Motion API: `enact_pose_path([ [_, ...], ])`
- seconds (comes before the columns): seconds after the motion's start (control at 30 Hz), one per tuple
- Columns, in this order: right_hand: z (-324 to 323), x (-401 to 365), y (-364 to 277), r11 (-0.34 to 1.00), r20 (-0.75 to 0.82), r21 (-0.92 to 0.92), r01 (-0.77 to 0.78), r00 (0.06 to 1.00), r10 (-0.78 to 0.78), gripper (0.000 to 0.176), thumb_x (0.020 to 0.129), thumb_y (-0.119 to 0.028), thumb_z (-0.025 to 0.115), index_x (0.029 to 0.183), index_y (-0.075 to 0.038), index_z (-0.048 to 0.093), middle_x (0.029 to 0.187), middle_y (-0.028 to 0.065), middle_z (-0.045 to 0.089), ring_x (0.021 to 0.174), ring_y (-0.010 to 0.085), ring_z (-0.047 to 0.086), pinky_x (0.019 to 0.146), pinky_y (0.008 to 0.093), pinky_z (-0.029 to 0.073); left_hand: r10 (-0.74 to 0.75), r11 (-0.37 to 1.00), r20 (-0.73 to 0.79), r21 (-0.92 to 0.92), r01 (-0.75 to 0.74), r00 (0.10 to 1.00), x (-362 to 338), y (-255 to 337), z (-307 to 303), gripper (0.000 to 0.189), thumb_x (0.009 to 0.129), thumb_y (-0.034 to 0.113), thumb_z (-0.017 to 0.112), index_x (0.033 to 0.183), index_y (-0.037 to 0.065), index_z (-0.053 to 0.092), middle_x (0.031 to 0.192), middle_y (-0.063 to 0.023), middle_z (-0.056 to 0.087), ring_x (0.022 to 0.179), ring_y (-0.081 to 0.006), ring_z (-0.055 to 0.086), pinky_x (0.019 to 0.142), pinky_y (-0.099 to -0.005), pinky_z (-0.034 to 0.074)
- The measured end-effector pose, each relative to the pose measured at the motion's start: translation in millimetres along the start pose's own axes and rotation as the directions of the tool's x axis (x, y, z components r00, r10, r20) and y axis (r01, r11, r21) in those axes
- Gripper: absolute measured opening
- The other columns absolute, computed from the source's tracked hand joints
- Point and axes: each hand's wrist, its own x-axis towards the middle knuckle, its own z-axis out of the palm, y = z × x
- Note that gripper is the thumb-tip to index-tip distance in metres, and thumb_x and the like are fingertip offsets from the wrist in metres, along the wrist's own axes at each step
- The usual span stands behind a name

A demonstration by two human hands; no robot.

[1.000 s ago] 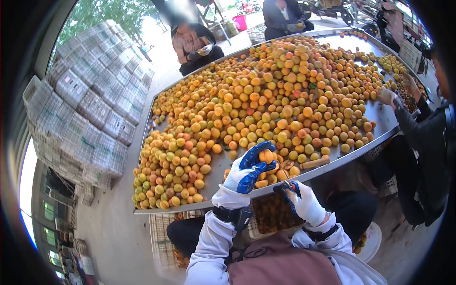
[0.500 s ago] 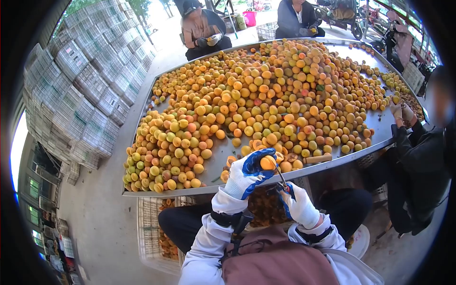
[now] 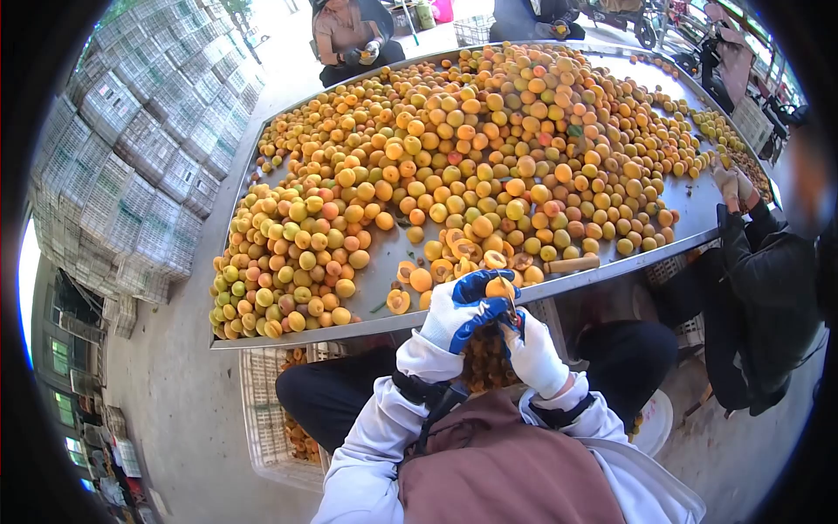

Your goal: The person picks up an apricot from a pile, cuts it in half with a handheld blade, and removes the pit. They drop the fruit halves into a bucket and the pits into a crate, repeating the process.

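In the head view, the left hand (image 3: pixel 463 313) is at the near edge of the table (image 3: pixel 375 284), its blue-coated fingers gripping a fruit (image 3: pixel 500 287). The right hand (image 3: pixel 535 354), just outside that edge, is closed around a tool (image 3: pixel 510 303), most of which the fingers hide. Half a second ago the hands were apart, with the tool's metal shaft showing between them; now the right hand has come up and its fingertips meet the left's at the fruit. Whether the fruit is cut through I cannot tell.

Cut halves (image 3: pixel 398 301) lie on the table near its front edge, beside the left hand, and a wooden stick (image 3: pixel 572 264) lies along that edge to the right. The main pile (image 3: pixel 497 131) covers the table's middle and far part; a smaller heap (image 3: pixel 297 253) fills its left corner. A crate (image 3: pixel 262 419) stands below the table's near left side. A co-worker (image 3: pixel 764 288) sits at the table's right end, hands over it. The view has shifted, so the heads of two people beyond the table are now cut off.
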Motion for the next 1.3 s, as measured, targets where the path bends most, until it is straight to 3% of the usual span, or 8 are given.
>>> enact_pose_path([
  [0.17, 11, 9, 16, 0.997, -0.16, 0.066, 0.032, 0.987, -0.021, 0.019, 0.099, -0.008, 0.057, 0.114, 0.001, 0.064, 0.098, 0.0266, 0.069, 0.096, 0.0478, 0.065, 0.077, 0.0445, 0.053, -0.08, 0.967, -0.119, -0.249, 0.049, 0.99, 10, -34, 18, 0.037, 0.103, 0.021, 0.061, 0.124, -0.008, 0.063, 0.107, -0.0125, 0.071, 0.091, -0.0181, 0.067, 0.083, -0.0315, 0.054],
  [0.37, 17, 8, 22, 0.967, -0.075, 0.24, -0.087, 0.991, 0.108, 0.022, 0.104, -0.004, 0.048, 0.119, 0.001, 0.063, 0.102, 0.0071, 0.07, 0.096, 0.0145, 0.062, 0.087, 0.0306, 0.05, -0.13, 0.991, -0.23, -0.072, 0.117, 0.964, 23, -38, 20, 0.025, 0.093, 0.014, 0.075, 0.108, -0.004, 0.069, 0.09, -0.0075, 0.073, 0.079, -0.0144, 0.07, 0.073, -0.0263, 0.056],
  [0.5, 10, 11, 4, 0.73, 0.147, 0.636, -0.251, 0.968, 0.204, 0.025, 0.109, -0.021, 0.045, 0.116, -0.006, 0.064, 0.093, 0.0041, 0.066, 0.081, 0.0087, 0.06, 0.07, 0.0233, 0.05, -0.177, 0.973, -0.281, -0.193, 0.125, 0.943, 22, -39, 19, 0.022, 0.096, 0.011, 0.066, 0.105, -0.009, 0.068, 0.09, -0.0113, 0.07, 0.077, -0.0217, 0.069, 0.072, -0.032, 0.055],
  [0.6, 4, 13, -1, 0.05, 0.559, 0.818, -0.573, 0.812, 0.167, 0.026, 0.106, -0.034, 0.053, 0.114, -0.01, 0.061, 0.082, -0.0002, 0.059, 0.059, 0.0111, 0.057, 0.049, 0.025, 0.045, -0.139, 0.969, -0.199, -0.227, 0.092, 0.97, 16, -44, 7, 0.025, 0.099, 0.019, 0.067, 0.106, -0.005, 0.07, 0.092, -0.0075, 0.071, 0.079, -0.0163, 0.069, 0.075, -0.0287, 0.058],
  [0.73, 16, 12, 5, 0.767, 0.15, 0.586, -0.261, 0.965, 0.214, 0.02, 0.105, -0.026, 0.057, 0.104, -0.007, 0.065, 0.075, 0.0004, 0.058, 0.054, 0.0092, 0.055, 0.044, 0.0249, 0.041, 0.195, 0.979, -0.193, 0.103, -0.178, 0.962, 19, -41, -12, 0.029, 0.102, 0.018, 0.061, 0.117, -0.007, 0.067, 0.105, -0.0108, 0.071, 0.09, -0.0211, 0.071, 0.086, -0.0323, 0.056],
  [0.9, -21, 22, -24, 0.725, 0.048, 0.597, -0.343, 0.918, 0.395, 0.014, 0.102, -0.02, 0.061, 0.102, -0.007, 0.067, 0.074, -0.0057, 0.057, 0.062, 0.0023, 0.051, 0.053, 0.0199, 0.038, 0.247, 0.932, -0.216, 0.319, -0.17, 0.945, 12, -25, -35, 0.033, 0.101, 0.013, 0.06, 0.126, -0.008, 0.057, 0.099, -0.0127, 0.071, 0.091, -0.0203, 0.07, 0.084, -0.0334, 0.058],
  [1.03, 0, 37, -11, 0.94, -0.028, 0.339, -0.032, 0.999, 0.044, 0.023, 0.103, -0.024, 0.061, 0.111, -0.003, 0.067, 0.077, -0.0054, 0.059, 0.063, 0.0032, 0.051, 0.054, 0.021, 0.039, 0.48, 0.395, 0.157, 0.84, -0.372, 0.863, -7, -29, -7, 0.054, 0.085, 0.012, 0.073, 0.135, 0.001, 0.055, 0.105, -0.0199, 0.071, 0.088, -0.0306, 0.073, 0.079, -0.0355, 0.057],
  [1.3, 4, 29, -4, 0.597, 0.273, 0.66, -0.456, 0.886, 0.374, 0.026, 0.102, -0.029, 0.063, 0.112, -0.006, 0.068, 0.081, -0.0028, 0.064, 0.064, 0.006, 0.058, 0.052, 0.0205, 0.045, 0.368, 0.866, -0.072, 0.388, -0.314, 0.927, -14, -45, -21, 0.035, 0.101, 0.021, 0.059, 0.128, -0.002, 0.061, 0.096, -0.0075, 0.072, 0.082, -0.0178, 0.069, 0.078, -0.0299, 0.055],
])
